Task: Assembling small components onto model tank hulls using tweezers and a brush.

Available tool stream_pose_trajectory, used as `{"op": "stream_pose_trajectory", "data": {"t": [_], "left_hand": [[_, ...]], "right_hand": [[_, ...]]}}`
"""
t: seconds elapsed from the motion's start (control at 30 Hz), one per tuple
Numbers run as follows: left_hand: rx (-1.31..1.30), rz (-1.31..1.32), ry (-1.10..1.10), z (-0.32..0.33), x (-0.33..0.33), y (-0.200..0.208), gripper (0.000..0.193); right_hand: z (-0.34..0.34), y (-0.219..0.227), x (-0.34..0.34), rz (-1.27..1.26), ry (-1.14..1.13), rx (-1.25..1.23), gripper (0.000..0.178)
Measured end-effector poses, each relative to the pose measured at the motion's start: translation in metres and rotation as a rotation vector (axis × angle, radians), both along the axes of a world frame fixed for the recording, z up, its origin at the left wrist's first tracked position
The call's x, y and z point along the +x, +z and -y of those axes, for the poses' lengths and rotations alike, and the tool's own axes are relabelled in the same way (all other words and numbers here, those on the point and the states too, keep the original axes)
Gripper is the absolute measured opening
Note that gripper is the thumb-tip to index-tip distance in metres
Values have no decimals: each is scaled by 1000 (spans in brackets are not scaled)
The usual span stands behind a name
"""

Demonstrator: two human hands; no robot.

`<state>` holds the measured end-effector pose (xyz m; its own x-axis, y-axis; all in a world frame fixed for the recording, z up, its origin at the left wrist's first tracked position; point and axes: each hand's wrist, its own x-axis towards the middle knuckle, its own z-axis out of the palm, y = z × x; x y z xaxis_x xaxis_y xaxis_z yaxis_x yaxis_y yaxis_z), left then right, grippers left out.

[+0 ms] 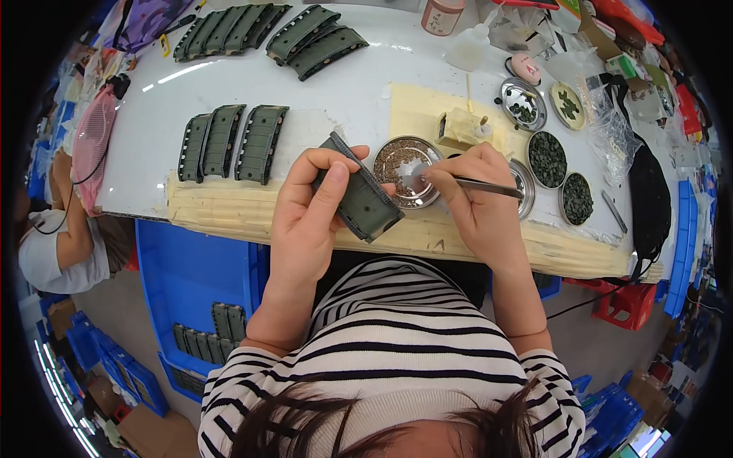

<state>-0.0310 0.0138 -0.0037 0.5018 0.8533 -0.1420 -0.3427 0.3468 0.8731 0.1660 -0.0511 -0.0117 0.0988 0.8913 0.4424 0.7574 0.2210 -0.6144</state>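
Observation:
A curved dark green model piece with a ridged edge is tilted in my left hand, which is closed on it between thumb and fingers. My right hand pinches metal tweezers, whose shaft points back to the right. The fingers of that hand are beside the right rim of a round metal tin with small brown bits in it. Whether the tweezer tips hold a bit is too small to tell. Behind the tin stands a small bottle in a yellow block.
Round tins of dark green bits stand at the right, near a loose metal tool and a black mask-like cloth. More green curved pieces lie at the left and far back. Blue crates stand below the table; another person sits left.

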Motion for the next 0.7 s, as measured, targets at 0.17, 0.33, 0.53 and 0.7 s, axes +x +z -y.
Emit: {"op": "stream_pose_trajectory", "data": {"t": [0.17,0.33,0.53,0.7], "left_hand": [[-15,34,-23,1,-1,1,16],[-38,93,-29,2,1,-1,16],[-43,105,-35,2,2,-1,16],[-50,110,-40,2,0,-1,16]], "right_hand": [[0,-2,-3,45,-1,36,11],[1,-1,-3,9,-6,6,9],[0,-2,-4,-2,-12,-3,7],[1,1,-4,-23,-21,-18,7]]}}
